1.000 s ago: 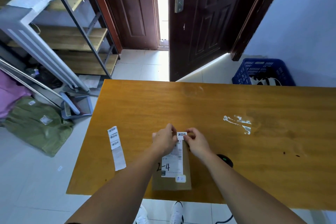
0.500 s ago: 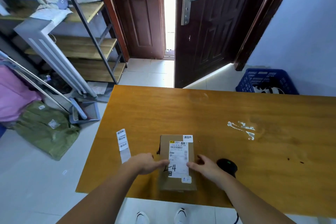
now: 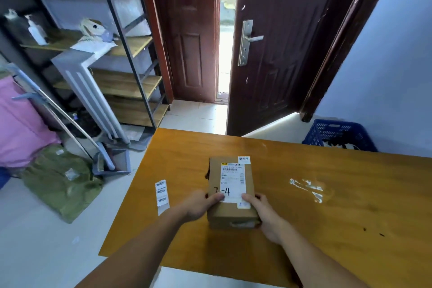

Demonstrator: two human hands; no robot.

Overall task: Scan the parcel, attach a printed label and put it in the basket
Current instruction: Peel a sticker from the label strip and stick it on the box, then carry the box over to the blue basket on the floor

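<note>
Parcel (image 3: 230,192) seemingly lifted; both hands gripping.

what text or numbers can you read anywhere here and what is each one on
"退回件" on the small white sticker at the far right corner of the parcel.
"退回件" three times, one on each label of the label strip lying on the table.
"2-4" handwritten in black marker on the parcel top; the first digit is unclear.
Shipping label: barcode and fine print too small to read.
Nothing else legible.
</note>
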